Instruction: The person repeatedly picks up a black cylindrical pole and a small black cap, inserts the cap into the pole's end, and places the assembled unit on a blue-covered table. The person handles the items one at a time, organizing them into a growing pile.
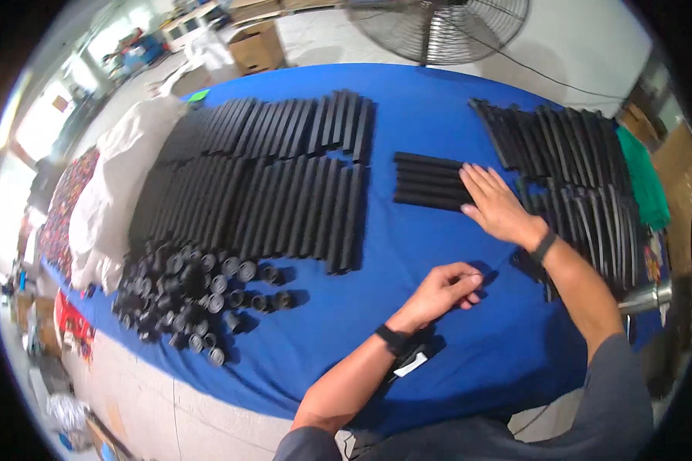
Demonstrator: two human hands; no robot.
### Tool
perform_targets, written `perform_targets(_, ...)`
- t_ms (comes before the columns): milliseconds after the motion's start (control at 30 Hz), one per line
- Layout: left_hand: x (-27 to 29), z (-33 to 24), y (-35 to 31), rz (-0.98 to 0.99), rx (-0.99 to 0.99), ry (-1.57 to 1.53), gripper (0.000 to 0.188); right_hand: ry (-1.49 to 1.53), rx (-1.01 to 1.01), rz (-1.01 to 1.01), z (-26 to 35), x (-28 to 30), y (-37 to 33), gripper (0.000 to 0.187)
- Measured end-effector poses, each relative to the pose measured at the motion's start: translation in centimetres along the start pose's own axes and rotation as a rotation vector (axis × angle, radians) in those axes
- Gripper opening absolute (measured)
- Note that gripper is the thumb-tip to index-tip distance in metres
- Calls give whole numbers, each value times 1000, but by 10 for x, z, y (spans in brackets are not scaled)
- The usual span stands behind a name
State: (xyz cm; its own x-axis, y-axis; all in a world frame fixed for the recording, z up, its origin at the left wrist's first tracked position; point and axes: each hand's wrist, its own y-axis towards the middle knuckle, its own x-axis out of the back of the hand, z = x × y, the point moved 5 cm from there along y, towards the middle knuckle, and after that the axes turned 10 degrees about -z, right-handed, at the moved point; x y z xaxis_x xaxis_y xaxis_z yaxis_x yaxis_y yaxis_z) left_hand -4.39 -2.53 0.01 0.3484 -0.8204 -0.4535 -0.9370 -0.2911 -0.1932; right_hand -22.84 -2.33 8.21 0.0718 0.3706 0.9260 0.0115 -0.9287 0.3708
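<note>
A small group of black tubes point(425, 181) lies side by side on the blue cloth, pointing left to right. Across their right ends rests my right hand point(496, 203), flat, with its fingers stretched out together. My left hand point(444, 292) hovers above the cloth nearer to me, fingers curled and thumb against them; whether anything small is pinched there cannot be seen. Two rows of black tubes point(284, 203) fill the left half of the table. More slim black pieces point(584, 146) lie in two rows at the right, beyond my right wrist.
Round black caps point(184, 296) are heaped at the front left. A white sack point(119, 177) lies along the left edge, and green material point(642, 177) at the right edge. A large fan point(438, 27) stands behind the blue-covered table point(419, 100). A cardboard box point(257, 48) sits beyond.
</note>
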Motion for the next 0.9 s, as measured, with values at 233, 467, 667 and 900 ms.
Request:
perform_targets(233,-10,-6,-1,107,8,18,28,-91,-151,-53,41,-6,-44,63)
perform_targets(467,-6,-17,-18,10,24,119,35,313,-301,-213,47,23,-51,48)
perform_targets(667,-14,-33,-73,-63,-6,383,34,237,-237,-99,61,14,-94,53)
perform_targets(900,30,-28,-171,-400,62,407,29,673,-384,-141,111,51,-126,45)
